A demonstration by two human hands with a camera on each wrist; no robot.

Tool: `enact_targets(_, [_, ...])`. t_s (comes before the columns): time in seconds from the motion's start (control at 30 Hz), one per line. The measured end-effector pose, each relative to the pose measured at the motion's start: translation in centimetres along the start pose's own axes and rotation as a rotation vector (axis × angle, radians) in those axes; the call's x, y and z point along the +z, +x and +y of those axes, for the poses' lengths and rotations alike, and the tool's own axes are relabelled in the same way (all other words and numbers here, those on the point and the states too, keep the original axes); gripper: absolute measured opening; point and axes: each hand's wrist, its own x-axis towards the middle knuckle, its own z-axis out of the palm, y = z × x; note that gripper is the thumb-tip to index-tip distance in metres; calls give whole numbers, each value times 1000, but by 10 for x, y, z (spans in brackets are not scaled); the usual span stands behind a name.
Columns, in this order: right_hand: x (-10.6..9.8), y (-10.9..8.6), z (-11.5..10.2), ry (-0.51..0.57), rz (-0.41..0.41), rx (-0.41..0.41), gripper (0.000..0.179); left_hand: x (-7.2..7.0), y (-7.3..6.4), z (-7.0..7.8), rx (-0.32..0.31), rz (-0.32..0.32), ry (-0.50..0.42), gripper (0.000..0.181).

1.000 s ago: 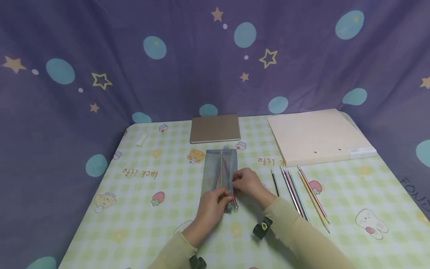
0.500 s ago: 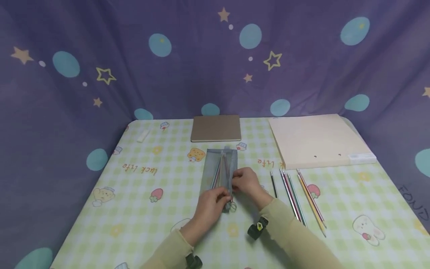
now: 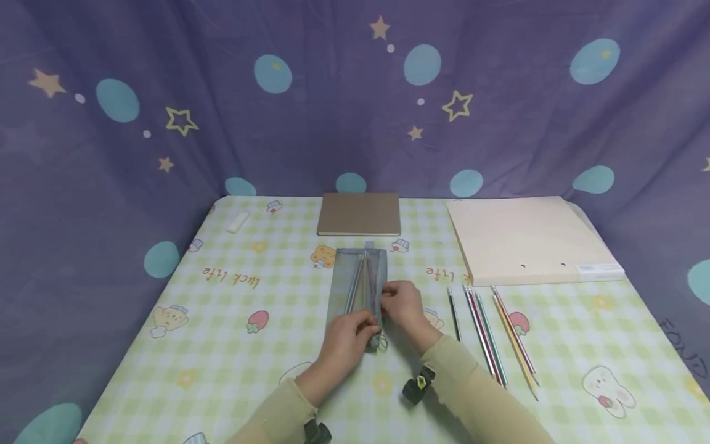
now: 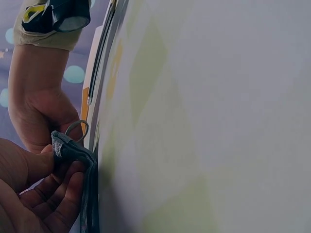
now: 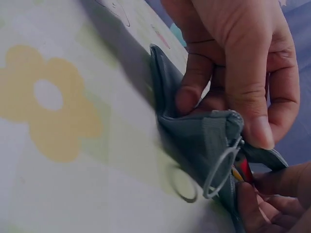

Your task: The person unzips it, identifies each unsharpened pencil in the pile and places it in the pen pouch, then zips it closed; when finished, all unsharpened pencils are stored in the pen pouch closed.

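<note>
A grey-blue see-through pencil pouch (image 3: 342, 274) lies lengthwise in the middle of the table, with several pencils (image 3: 364, 277) showing through it. My left hand (image 3: 345, 338) pinches its near end between thumb and fingers. At the pouch's right edge, my right hand (image 3: 403, 303) pinches the side with its fingertips. In the right wrist view the edge gapes between the hands, and a red pencil tip (image 5: 244, 170) shows inside. A ring pull (image 5: 212, 171) hangs from the near corner. The left wrist view shows the pouch corner (image 4: 73, 151) raised off the table.
Right of the hands lie a black pencil (image 3: 453, 314), a group of several pencils (image 3: 485, 333) and another group (image 3: 516, 339). Behind them rests a cream folder (image 3: 535, 237). A brown notebook (image 3: 359, 214) lies at the back, a white eraser (image 3: 238, 222) at back left.
My right hand has slid slightly toward me along the pouch edge. The red pencil end that showed beside the near edge in the head view is out of sight there now.
</note>
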Motion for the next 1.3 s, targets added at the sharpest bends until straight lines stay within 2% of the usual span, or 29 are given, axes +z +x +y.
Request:
enact_targets(0.17, [-1, -1, 1, -71, -7, -53, 14, 0, 1, -1, 5, 2, -10, 9])
enact_targets(0.33, [-5, -4, 3, -77, -100, -71, 18, -1, 0, 0, -10, -5, -16, 7])
enact_targets(0.43, [-10, -6, 5, -7, -193, -50, 20, 0, -1, 1, -16, -12, -16, 7])
enact_targets(0.63, [-19, -9, 6, 274, -419, 32, 16, -1, -1, 2, -32, -25, -13, 9])
enact_targets(0.73, [-21, -9, 6, 313, -466, 45, 18, -1, -1, 2, -34, -21, -16, 10])
enact_targets(0.87, [-20, -8, 5, 291, -439, 58, 25, -2, 0, 1, -22, -7, 2, 11])
enact_targets(1.13, [-13, -5, 2, 256, -269, 143, 11, -5, 1, 1, -10, -33, -3, 10])
enact_targets(1.3, [-8, -4, 2, 263, -225, 155, 16, -6, 2, 3, -21, -42, -3, 12])
